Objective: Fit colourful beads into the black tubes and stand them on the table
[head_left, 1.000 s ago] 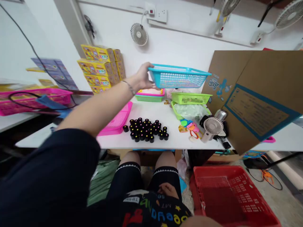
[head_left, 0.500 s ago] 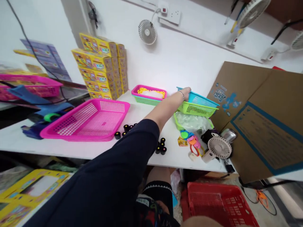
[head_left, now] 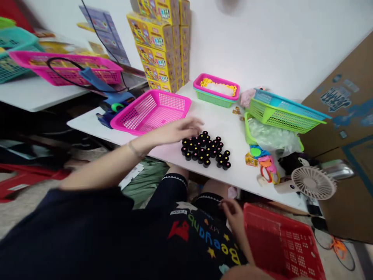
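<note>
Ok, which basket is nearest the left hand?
The large pink basket beside the black pieces: its rim is closest to the left hand. The small pink basket, blue basket and lime baskets sit farther off.

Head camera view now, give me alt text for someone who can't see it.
A person's open left hand is by a cluster of small black cylinders on a white table. The right hand is near the lap; a pink basket stands on the left, a green basket and small fan on the right.
</note>
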The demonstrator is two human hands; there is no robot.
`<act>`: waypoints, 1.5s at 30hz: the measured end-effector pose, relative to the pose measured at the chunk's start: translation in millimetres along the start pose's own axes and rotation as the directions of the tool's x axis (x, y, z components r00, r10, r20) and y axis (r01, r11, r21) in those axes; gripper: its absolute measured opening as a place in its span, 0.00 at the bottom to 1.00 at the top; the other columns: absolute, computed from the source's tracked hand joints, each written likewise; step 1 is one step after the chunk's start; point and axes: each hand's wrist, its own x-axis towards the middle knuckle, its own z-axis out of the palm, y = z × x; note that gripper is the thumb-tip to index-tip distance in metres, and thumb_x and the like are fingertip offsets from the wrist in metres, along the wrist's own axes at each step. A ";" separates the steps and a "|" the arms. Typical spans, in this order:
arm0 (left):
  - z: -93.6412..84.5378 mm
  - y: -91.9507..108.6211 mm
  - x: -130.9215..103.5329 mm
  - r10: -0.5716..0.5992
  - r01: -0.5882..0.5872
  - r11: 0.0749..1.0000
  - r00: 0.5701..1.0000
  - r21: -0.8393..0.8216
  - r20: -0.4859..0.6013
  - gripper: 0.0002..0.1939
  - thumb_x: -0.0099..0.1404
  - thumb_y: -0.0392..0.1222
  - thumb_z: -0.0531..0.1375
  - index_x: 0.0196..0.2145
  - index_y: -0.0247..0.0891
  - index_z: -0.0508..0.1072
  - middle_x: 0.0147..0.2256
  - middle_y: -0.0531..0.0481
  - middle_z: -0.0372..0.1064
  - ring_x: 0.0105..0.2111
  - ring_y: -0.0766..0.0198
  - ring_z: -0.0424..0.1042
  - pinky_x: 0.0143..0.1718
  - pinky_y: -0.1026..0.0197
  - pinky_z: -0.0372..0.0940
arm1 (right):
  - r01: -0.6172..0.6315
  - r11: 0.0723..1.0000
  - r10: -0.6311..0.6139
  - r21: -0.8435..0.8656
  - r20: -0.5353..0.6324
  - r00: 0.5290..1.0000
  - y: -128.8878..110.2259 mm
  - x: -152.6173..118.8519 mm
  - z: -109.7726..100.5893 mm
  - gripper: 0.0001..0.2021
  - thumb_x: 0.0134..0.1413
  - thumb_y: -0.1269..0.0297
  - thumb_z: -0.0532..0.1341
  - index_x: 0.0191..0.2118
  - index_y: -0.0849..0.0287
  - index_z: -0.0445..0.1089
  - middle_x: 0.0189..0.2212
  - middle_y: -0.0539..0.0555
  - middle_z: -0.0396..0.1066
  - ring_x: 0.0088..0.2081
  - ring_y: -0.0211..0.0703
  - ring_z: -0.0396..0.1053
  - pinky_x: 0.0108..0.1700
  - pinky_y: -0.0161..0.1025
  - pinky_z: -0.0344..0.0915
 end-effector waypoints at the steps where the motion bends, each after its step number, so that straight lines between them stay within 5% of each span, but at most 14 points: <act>1: -1.3 -17.5 -37.3 -0.074 0.074 0.997 0.997 -0.004 0.016 0.29 0.67 0.62 0.64 0.59 0.44 0.75 0.46 0.43 0.81 0.46 0.48 0.82 0.49 0.42 0.79 | 0.050 0.999 -0.048 0.006 -0.131 0.990 9.7 2.2 -5.0 0.19 0.58 0.37 0.69 0.48 0.38 0.75 0.45 0.52 0.76 0.47 0.58 0.79 0.46 0.59 0.81; 3: 8.9 -52.9 -92.4 -0.235 0.235 0.972 0.971 0.013 -0.046 0.30 0.68 0.64 0.62 0.59 0.43 0.73 0.45 0.42 0.81 0.48 0.48 0.82 0.51 0.41 0.78 | 0.141 0.988 -0.153 -0.061 -0.337 0.929 18.7 20.5 -19.7 0.33 0.40 0.35 0.76 0.53 0.34 0.72 0.57 0.53 0.70 0.60 0.70 0.74 0.57 0.71 0.76; 5: 31.0 -85.6 -119.7 -0.258 0.281 0.958 0.932 0.061 -0.255 0.42 0.63 0.67 0.66 0.64 0.38 0.68 0.53 0.35 0.77 0.53 0.44 0.79 0.55 0.38 0.76 | 0.142 0.973 -0.197 -0.180 -0.343 0.918 15.8 52.4 -34.2 0.60 0.23 0.36 0.82 0.66 0.40 0.61 0.72 0.62 0.51 0.76 0.77 0.51 0.70 0.75 0.62; 9: 72.4 -129.7 -112.4 -0.135 0.224 0.956 0.908 0.188 -0.396 0.55 0.52 0.67 0.72 0.67 0.31 0.60 0.66 0.23 0.62 0.64 0.34 0.69 0.62 0.32 0.70 | 0.106 0.958 -0.156 -0.268 -0.174 0.972 -2.5 119.7 -38.0 0.81 0.14 0.30 0.81 0.74 0.55 0.43 0.76 0.76 0.26 0.79 0.79 0.29 0.75 0.73 0.49; 14: 84.8 -146.5 -73.1 -0.021 0.116 0.970 0.916 0.215 -0.400 0.65 0.44 0.65 0.78 0.69 0.34 0.53 0.66 0.25 0.59 0.64 0.32 0.68 0.64 0.30 0.67 | 0.124 0.932 -0.160 -0.341 -0.079 0.984 -9.2 158.7 -12.1 0.80 0.18 0.33 0.83 0.76 0.53 0.41 0.77 0.72 0.25 0.80 0.76 0.25 0.78 0.74 0.39; 20: 92.8 -137.5 -54.0 -0.052 0.128 0.955 0.960 0.266 -0.275 0.78 0.33 0.61 0.83 0.72 0.36 0.48 0.72 0.23 0.52 0.71 0.23 0.57 0.69 0.24 0.57 | 0.228 0.907 -0.247 -0.354 -0.010 0.969 -5.7 176.5 5.7 0.77 0.24 0.39 0.84 0.77 0.52 0.41 0.77 0.71 0.34 0.80 0.74 0.32 0.79 0.71 0.36; 28: 103.4 -122.9 -47.0 -0.082 0.154 0.944 0.966 0.291 -0.245 0.73 0.36 0.56 0.84 0.72 0.39 0.51 0.73 0.26 0.52 0.71 0.26 0.58 0.68 0.26 0.59 | 0.302 0.864 -0.308 -0.403 0.053 0.950 -4.6 180.5 11.5 0.73 0.27 0.41 0.85 0.77 0.49 0.43 0.76 0.67 0.38 0.79 0.73 0.39 0.78 0.72 0.41; 37: 105.5 -118.2 -37.8 -0.001 0.036 0.949 0.993 0.313 -0.114 0.66 0.42 0.56 0.82 0.71 0.41 0.54 0.70 0.30 0.59 0.70 0.31 0.62 0.67 0.31 0.62 | 0.340 0.840 -0.332 -0.423 0.095 0.939 -7.6 172.4 14.4 0.66 0.34 0.42 0.83 0.74 0.49 0.46 0.72 0.65 0.45 0.77 0.72 0.46 0.79 0.69 0.47; 45: 106.1 -116.6 -32.2 -0.002 0.013 0.946 0.999 0.323 -0.035 0.67 0.44 0.61 0.80 0.73 0.40 0.53 0.71 0.28 0.58 0.69 0.32 0.63 0.67 0.31 0.60 | 0.357 0.836 -0.343 -0.416 0.112 0.933 -4.7 170.4 14.6 0.64 0.37 0.37 0.81 0.74 0.44 0.45 0.73 0.63 0.42 0.78 0.70 0.43 0.79 0.72 0.45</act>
